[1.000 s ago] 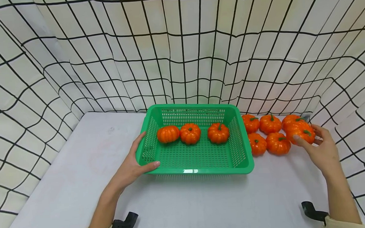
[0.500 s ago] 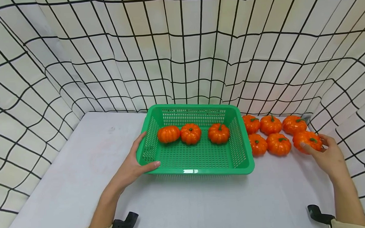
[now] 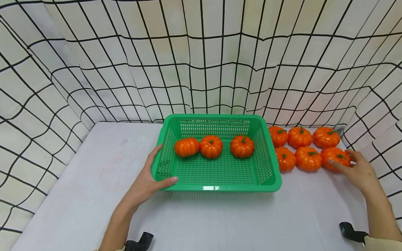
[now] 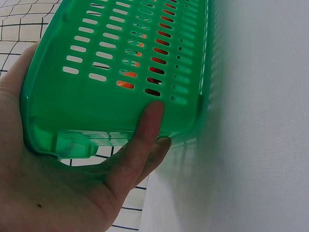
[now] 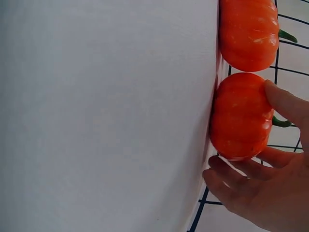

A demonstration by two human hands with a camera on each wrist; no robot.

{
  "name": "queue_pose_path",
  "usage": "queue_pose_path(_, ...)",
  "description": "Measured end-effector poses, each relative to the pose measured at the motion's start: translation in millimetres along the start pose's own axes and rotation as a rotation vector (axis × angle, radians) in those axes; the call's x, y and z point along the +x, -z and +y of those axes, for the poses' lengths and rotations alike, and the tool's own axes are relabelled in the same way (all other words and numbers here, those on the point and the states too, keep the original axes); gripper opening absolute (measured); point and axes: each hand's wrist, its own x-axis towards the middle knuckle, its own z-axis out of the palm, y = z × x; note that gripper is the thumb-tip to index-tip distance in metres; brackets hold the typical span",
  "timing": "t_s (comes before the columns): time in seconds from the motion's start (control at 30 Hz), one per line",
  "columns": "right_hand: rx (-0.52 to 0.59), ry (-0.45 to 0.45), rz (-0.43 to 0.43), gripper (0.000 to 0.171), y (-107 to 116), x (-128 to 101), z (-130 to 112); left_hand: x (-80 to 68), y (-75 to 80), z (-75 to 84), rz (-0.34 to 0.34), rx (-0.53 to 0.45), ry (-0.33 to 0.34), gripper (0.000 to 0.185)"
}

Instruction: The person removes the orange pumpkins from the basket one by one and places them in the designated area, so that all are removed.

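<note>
My left hand (image 3: 144, 183) holds the left end of a green plastic basket (image 3: 220, 188), thumb over the front rim and fingers along the outer wall. Fingers under the basket's end wall (image 4: 96, 106) show in the left wrist view. Three small orange pumpkins lie inside: one on its side (image 3: 186, 147), one in the middle (image 3: 211, 146) and one to the right (image 3: 242, 146). At the right, my right hand (image 3: 360, 172) holds another orange pumpkin (image 3: 335, 159) with thumb and fingers on opposite sides. That pumpkin (image 5: 243, 116) sits on the table in the right wrist view.
Several more pumpkins stand in two rows right of the basket, among them a front one (image 3: 308, 159) and a back one (image 3: 326, 137). A white wall covering with black grid lines (image 3: 215, 57) encloses the white table (image 3: 222, 225) behind and at both sides.
My right hand has brought its pumpkin right and down from in front of the back-row pumpkin to the table, at the right end of the front row. The left hand has stayed on the basket.
</note>
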Motion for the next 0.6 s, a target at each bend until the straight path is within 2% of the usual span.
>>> queue_pose_path(0.17,-0.036,-0.018,-0.07,0.1,3.0,3.0,-2.2,-0.5,0.6,0.2,0.005,0.006,-0.002,0.111)
queue_pose_path(0.27,-0.047,-0.024,-0.052,0.101,6.7,1.5,-5.6,-0.6,0.5,-0.4,0.003,0.0,-0.004,0.111)
queue_pose_path(0.33,-0.048,-0.027,-0.003,0.1,8.8,-1.4,-9.6,-0.5,0.4,-0.9,0.001,-0.005,-0.006,0.111)
queue_pose_path(0.43,-0.037,-0.01,0.117,0.092,9.1,-6.3,-20.9,0.0,0.2,-1.3,0.001,-0.008,-0.011,0.111)
queue_pose_path(0.6,0.043,0.052,0.293,0.073,1.6,-15.8,-52.6,0.5,0.0,-1.0,0.002,-0.007,-0.013,0.111)
